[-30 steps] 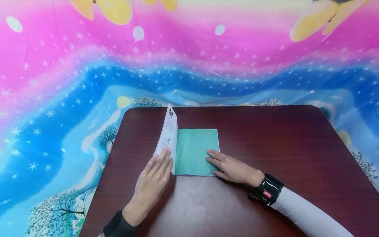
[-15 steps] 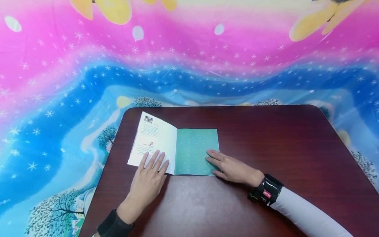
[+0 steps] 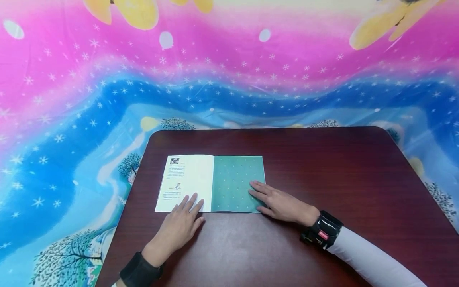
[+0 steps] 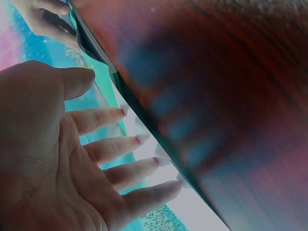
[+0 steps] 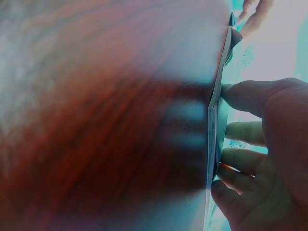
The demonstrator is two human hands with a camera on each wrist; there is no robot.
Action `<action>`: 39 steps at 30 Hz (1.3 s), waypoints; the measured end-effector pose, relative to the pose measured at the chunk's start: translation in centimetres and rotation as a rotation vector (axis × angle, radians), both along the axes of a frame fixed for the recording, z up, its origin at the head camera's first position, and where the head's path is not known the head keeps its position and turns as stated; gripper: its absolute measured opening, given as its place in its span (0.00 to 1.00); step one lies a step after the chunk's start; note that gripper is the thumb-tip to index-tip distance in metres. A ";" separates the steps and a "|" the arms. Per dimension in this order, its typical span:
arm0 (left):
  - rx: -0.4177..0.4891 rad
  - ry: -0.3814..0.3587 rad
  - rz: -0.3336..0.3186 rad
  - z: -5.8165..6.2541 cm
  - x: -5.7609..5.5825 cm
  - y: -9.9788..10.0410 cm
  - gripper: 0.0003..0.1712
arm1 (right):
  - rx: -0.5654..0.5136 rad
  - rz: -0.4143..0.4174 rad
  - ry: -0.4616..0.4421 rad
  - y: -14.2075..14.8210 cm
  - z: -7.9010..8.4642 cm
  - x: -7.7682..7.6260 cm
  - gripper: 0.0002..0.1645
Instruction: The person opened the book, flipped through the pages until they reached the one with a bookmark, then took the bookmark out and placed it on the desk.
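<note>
A thin square booklet (image 3: 201, 175) lies spread on the table, its left page white with small text and pictures, its right page plain green with pale dots. Over the lower part of the white page, my left hand (image 3: 177, 227) rests with fingers spread and straight. The left wrist view shows those fingertips (image 4: 156, 161) touching the page, the palm (image 4: 43, 159) raised off it. My right hand (image 3: 281, 203) lies at the right edge of the green page, fingers extended on it. In the right wrist view, the thumb and fingers (image 5: 240, 161) press the booklet's surface.
The dark reddish-brown table (image 3: 340, 171) has rounded far corners and a glossy top. Behind it hangs a pink and blue cloth (image 3: 229, 67) with snowflakes and trees. A black band (image 3: 324, 229) circles the right wrist below a pale sleeve (image 3: 373, 255).
The white page has swung from nearly upright down to the left and now lies flat. My left hand has shifted left and nearer the body; my right hand has stayed still.
</note>
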State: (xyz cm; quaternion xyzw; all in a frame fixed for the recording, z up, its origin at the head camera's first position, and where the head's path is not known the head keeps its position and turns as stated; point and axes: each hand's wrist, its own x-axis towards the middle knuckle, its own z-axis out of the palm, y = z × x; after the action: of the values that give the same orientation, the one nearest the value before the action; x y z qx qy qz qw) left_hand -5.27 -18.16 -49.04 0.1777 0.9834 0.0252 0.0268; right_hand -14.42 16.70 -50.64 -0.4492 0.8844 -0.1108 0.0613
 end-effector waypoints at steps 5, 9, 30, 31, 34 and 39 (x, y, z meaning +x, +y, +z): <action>0.050 -0.057 0.029 -0.2 0.0 0.2 0.37 | 0.003 -0.002 -0.001 0.1 0.0 0.0 0.37; 0.048 -0.094 0.046 -0.3 0.0 0.2 0.37 | -0.004 0.005 0.002 0.1 0.0 -0.1 0.37; 0.069 -0.153 0.115 -0.8 -0.3 1.7 0.41 | -0.043 0.017 -0.089 0.9 0.3 -1.1 0.43; 0.065 -0.153 0.114 -0.8 -0.4 1.7 0.41 | -0.054 0.018 -0.092 0.9 0.2 -1.2 0.43; 0.051 -0.148 0.112 -0.7 -0.6 2.0 0.40 | -0.084 0.023 -0.096 1.0 0.1 -1.4 0.42; 0.033 -0.127 0.122 -0.5 -0.8 2.5 0.40 | -0.112 0.032 -0.087 1.1 -0.1 -1.5 0.41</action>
State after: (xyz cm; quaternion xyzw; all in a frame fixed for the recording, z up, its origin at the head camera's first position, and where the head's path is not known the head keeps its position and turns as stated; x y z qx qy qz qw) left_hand -6.08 -15.70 -49.57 0.1161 0.9881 0.0541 0.0848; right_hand -15.92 17.81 -50.78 -0.4606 0.8662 -0.1783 0.0762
